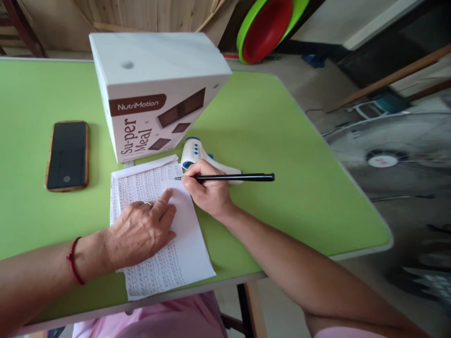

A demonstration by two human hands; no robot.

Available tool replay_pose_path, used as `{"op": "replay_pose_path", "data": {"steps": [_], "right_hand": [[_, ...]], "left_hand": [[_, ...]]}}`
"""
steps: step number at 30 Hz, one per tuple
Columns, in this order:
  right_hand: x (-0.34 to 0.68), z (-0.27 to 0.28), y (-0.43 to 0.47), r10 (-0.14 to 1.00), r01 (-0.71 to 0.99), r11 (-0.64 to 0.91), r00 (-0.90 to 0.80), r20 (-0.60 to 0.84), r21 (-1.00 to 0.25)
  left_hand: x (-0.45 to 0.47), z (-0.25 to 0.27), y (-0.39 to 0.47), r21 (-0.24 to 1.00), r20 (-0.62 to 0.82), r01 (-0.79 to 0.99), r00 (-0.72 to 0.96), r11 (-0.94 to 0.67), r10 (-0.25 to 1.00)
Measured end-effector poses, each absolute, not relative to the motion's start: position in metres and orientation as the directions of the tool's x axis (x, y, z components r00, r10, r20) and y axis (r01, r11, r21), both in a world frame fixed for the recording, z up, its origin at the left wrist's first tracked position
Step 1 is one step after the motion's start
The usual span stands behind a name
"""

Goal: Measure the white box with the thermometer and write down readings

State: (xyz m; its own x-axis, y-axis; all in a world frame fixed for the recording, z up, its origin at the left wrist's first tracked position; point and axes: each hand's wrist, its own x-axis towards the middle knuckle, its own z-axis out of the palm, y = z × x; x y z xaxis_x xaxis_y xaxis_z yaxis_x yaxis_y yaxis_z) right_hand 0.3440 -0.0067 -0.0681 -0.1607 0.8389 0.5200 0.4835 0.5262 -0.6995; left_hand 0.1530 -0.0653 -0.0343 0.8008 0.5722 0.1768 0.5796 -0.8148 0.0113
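My right hand (207, 188) pinches a black pen (239, 177), its tip at the handwritten lines on a sheet of paper (192, 234). My left hand (144, 230) lies flat across that sheet, fingers stretched out and the index finger pointing toward the pen tip. Rows of small handwriting cover much of the page, and its right part is blank. The top edge of the paper is folded over. Just beyond my right hand lies a white and blue infrared thermometer (193, 149), partly hidden by the hand and pen.
A white NutriMotion box (165, 61) stands behind the paper on the green table (275, 126). To the left lies a phone (67, 156) in a brown case. Past the table's right edge is a fan (382, 159). Green and red basins (268, 30) lean at the back.
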Motion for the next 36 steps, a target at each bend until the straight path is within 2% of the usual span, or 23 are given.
{"op": "replay_pose_path", "data": {"steps": [11, 26, 36], "right_hand": [[0.3491, -0.0688, -0.0062, 0.818, 0.478, 0.544, -0.12, 0.562, -0.69], [0.3481, -0.0684, -0.0057, 0.831, 0.499, 0.531, -0.149, 0.536, -0.684], [0.3487, -0.0698, -0.0053, 0.836, 0.48, 0.522, -0.124, 0.535, -0.705]], "left_hand": [[0.1536, -0.0345, -0.0657, 0.004, 0.204, 0.579, 0.797, -0.815, 0.568], [0.1521, -0.0357, -0.0656, 0.037, 0.173, 0.574, 0.803, -0.818, 0.571], [0.1521, -0.0348, -0.0646, -0.005, 0.177, 0.576, 0.805, -0.818, 0.566]]}}
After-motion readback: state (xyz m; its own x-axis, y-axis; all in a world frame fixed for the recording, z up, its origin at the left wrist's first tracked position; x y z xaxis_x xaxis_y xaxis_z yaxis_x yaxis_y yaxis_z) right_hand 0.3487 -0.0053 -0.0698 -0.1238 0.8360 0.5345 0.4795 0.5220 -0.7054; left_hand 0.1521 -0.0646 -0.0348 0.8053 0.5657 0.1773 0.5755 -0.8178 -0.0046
